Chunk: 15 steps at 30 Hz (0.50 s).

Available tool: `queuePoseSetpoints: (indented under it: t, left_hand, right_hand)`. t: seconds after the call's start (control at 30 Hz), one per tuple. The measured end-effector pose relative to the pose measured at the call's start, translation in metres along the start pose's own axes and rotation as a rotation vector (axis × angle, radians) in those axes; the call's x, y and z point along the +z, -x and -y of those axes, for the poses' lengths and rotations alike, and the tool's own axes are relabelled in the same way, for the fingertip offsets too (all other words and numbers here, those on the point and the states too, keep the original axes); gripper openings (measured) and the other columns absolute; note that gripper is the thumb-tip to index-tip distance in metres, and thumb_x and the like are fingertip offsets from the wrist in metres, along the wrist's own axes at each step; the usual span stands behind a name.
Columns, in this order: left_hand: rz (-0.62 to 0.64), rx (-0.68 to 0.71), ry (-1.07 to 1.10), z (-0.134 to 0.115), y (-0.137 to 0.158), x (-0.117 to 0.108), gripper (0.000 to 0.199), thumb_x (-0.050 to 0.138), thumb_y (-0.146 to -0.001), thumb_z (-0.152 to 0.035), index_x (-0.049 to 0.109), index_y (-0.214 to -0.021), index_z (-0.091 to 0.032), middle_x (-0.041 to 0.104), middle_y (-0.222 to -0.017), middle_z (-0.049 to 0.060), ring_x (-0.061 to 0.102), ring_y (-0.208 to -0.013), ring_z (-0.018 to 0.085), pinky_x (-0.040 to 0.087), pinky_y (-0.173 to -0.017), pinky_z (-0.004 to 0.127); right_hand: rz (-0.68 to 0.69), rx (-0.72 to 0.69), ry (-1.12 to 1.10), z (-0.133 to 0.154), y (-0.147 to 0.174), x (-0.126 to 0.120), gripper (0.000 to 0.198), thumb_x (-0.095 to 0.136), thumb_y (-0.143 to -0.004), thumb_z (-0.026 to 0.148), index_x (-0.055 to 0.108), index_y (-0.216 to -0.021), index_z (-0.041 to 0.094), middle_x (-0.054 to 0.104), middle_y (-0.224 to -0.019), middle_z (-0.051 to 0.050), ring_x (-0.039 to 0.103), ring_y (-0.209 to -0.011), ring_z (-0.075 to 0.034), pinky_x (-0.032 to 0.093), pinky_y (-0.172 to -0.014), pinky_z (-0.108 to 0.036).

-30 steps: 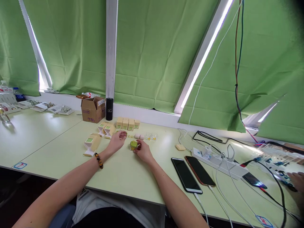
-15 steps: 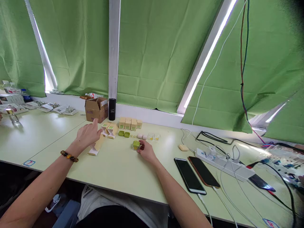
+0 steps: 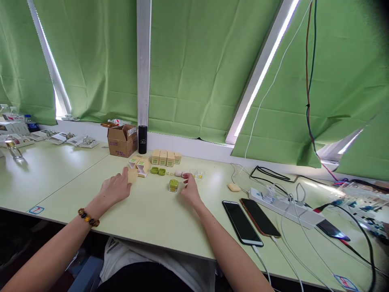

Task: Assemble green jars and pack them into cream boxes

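One green-lidded jar (image 3: 173, 185) stands beside the right fingers (image 3: 190, 180).

The jar (image 3: 173, 185) is showing an olive-green lid. From it, at twelve o'clock, blinds (image 3: 188, 69) are showing plain green; at eleven, a cylinder (image 3: 142, 140) is looking black; at eight, a bracelet (image 3: 87, 219) is mixing black and amber beads; at four, a phone (image 3: 242, 223) is framing black in white.

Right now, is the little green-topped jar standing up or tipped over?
Upright: the jar has its clear base on the table and its green top uppermost. Whether it's tightly shut, I cannot tell.
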State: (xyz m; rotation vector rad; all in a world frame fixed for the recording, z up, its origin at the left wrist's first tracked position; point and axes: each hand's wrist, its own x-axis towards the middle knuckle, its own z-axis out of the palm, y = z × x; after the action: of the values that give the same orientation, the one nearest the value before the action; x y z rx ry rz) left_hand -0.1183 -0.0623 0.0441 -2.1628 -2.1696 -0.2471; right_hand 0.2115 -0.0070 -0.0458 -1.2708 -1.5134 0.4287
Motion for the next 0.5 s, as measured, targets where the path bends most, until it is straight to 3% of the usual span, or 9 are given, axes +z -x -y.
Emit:
queuePoseSetpoints:
  t: [0.2,0.3,0.37,0.5]
  left_hand:
    - [-0.337,0.226,0.204,-0.046,0.004,-0.019,0.054,0.044,-0.099,-0.039,0.029,-0.146,-0.017,0.070,-0.121,0.019,0.073,-0.101,0.035,0.054,-0.078,0.041]
    - [-0.414,0.321,0.281,-0.077,-0.013,-0.011,0.055,0.047,-0.099,-0.040,0.030,-0.145,-0.016,0.071,-0.116,0.018,0.074,-0.096,0.033,0.055,-0.074,0.039]
    - [-0.471,0.378,0.311,-0.096,-0.025,-0.002,0.056,0.050,-0.098,-0.039,0.029,-0.145,-0.015,0.072,-0.114,0.018,0.073,-0.096,0.033,0.055,-0.072,0.038]
    - [-0.518,0.441,0.387,-0.127,-0.040,0.015,0.059,0.054,-0.098,-0.041,0.029,-0.145,-0.015,0.071,-0.113,0.017,0.073,-0.096,0.032,0.055,-0.069,0.038]
  right_hand:
    - [-0.180,-0.217,0.017,0.027,0.006,-0.011,0.056,0.047,-0.065,0.005,0.053,-0.118,0.023,0.056,-0.119,-0.009,0.056,-0.099,-0.023,0.054,-0.085,-0.042]
    - [-0.138,-0.386,-0.021,0.041,0.013,-0.010,0.051,0.047,-0.076,0.004,0.054,-0.122,0.025,0.053,-0.118,-0.008,0.058,-0.095,-0.022,0.055,-0.090,-0.046]
    - [-0.097,-0.459,-0.051,0.049,0.018,-0.008,0.057,0.047,-0.082,0.005,0.051,-0.135,0.028,0.048,-0.127,-0.010,0.061,-0.098,-0.021,0.056,-0.096,-0.049]
    - [0.014,-0.483,-0.098,0.054,0.022,-0.006,0.073,0.045,-0.088,0.005,0.038,-0.153,0.038,0.031,-0.147,-0.010,0.063,-0.114,-0.021,0.054,-0.107,-0.052]
